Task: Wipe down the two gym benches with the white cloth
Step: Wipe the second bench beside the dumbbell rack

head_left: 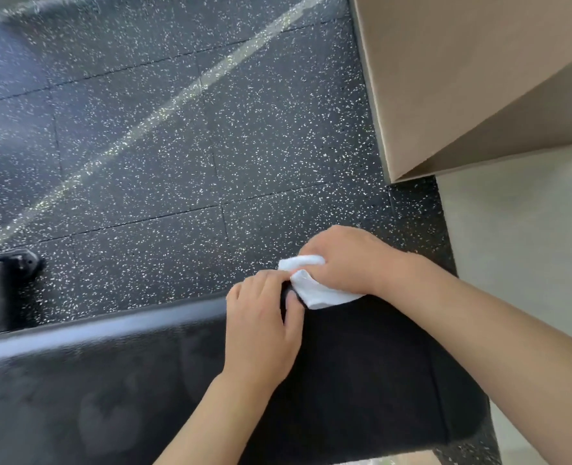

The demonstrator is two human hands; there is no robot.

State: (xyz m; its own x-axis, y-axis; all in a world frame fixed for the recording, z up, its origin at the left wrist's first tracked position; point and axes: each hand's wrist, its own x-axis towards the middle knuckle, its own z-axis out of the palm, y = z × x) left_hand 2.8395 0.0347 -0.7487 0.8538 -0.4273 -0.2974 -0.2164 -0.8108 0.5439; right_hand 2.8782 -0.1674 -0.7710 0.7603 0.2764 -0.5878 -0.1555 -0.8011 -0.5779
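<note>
Head view, looking down on a black padded gym bench (110,380). The white cloth (315,290) lies bunched at the far edge of the bench pad, near its right end. The right hand (348,260) grips the cloth from above, fingers curled over the upper folds. The left hand (261,323) rests on the pad just beside it, fingers bent over the far edge and the thumb touching the lower left corner of the cloth; whether it pinches the fabric cannot be told. Beyond the bench lies a black speckled rubber floor (177,146). A tan wall (462,78) rises at upper right. A black bench foot (19,263) shows at the left edge.
</note>
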